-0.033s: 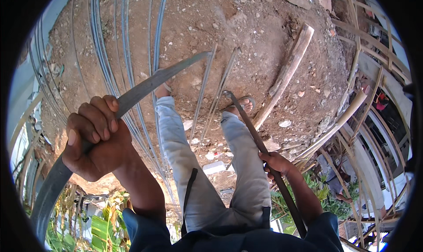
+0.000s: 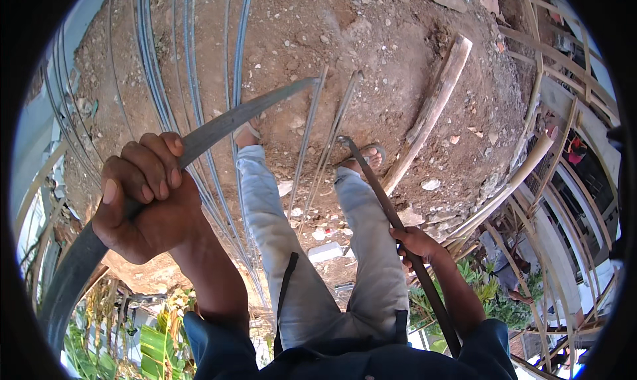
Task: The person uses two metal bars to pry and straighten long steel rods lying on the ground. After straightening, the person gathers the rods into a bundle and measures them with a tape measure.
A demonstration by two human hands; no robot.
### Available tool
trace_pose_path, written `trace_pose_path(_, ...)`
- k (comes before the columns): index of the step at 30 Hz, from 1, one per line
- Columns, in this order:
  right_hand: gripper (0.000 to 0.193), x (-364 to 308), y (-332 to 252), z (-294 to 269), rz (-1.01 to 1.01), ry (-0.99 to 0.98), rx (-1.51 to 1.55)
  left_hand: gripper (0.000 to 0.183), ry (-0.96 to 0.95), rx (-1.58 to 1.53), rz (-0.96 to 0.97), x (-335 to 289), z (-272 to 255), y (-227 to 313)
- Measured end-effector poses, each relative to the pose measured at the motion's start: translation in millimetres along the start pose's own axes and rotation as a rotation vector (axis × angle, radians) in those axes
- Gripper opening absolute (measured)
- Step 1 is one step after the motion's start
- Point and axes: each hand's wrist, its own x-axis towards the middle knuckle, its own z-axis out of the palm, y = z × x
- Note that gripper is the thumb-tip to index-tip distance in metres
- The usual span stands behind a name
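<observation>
My left hand (image 2: 147,197), raised at the left, is wrapped round a long dark grey metal bar (image 2: 249,111). The bar runs from the lower left up towards the middle of the view, looking bent. My right hand (image 2: 419,244) is closed on a thin dark metal bar (image 2: 388,209), held slanting beside my right leg. Its small hooked end (image 2: 345,140) is beside my right foot. Between my feet, thin metal rods (image 2: 308,138) lie along the dirt, and the tip of the left bar overlaps one of them in view.
Long steel reinforcing rods (image 2: 156,88) run along the left. A thick wooden log (image 2: 428,114) lies right of my right foot. The ground (image 2: 298,28) is stony dirt. Bamboo poles (image 2: 504,187) and scaffolding stand at the right, with plants (image 2: 494,294) lower down. Another person (image 2: 511,280) is partly visible there.
My left hand and its bar have shifted very slightly upward. My right hand and the hooked bar stay in place.
</observation>
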Motion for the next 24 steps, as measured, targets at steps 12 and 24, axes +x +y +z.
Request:
trace_pose_path(12, 0.044, 28, 7, 41, -0.117, 0.095, 0.076, 0.031, -0.018, 0.116, -0.11, 92, 43, -19)
trace_pose_path(24, 0.051, 65, 5, 68, -0.226, 0.268, 0.251, 0.025, -0.029, 0.155, -0.142, 117, -29, 23)
